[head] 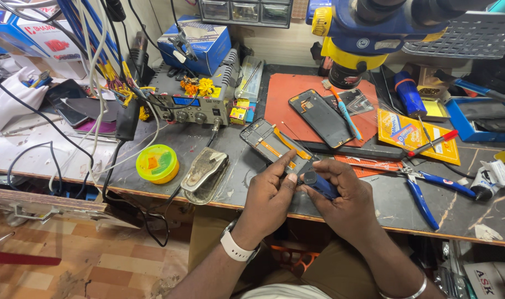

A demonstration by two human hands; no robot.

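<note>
At the lower centre of the frame lies an opened phone frame of dark metal with orange flex strips (275, 145), tilted on the grey workbench (385, 205). The left hand (269, 196) presses its near edge; the right hand (341, 194) is closed around a small blue-handled tool (317, 184), tip at the frame. Left of them, a round yellow-green lidded tub (157, 163) holds something orange.
</note>
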